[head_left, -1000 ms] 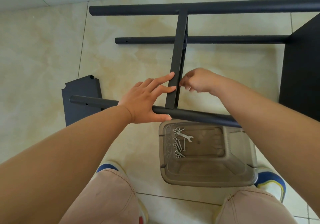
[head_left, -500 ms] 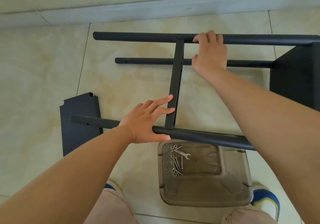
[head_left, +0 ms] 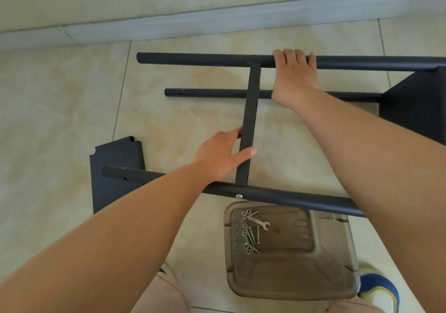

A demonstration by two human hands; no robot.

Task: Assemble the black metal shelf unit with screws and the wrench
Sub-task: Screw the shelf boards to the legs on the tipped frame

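The black shelf frame lies on its side on the tiled floor. Its far top tube [head_left: 205,59] runs left to right, and my right hand [head_left: 294,76] grips it just right of the crossbar. The flat crossbar [head_left: 251,124] joins that tube to the near tube [head_left: 289,196], where a silver screw head [head_left: 239,196] shows. My left hand [head_left: 222,155] holds the crossbar's lower part, thumb across its front and fingers behind. A lower tube [head_left: 212,93] lies beyond. The small wrench [head_left: 259,223] and several screws [head_left: 249,240] rest in a clear plastic tub [head_left: 337,276].
A loose black shelf panel [head_left: 115,167] lies flat on the floor at left, under the near tube. A mounted black panel [head_left: 417,109] closes the frame at right. A wall skirting runs along the back. My knees and blue shoes flank the tub.
My right hand left the crossbar and took hold of the far top tube. My left hand slid off the near tube up onto the crossbar. The view tilted so the frame sits lower.
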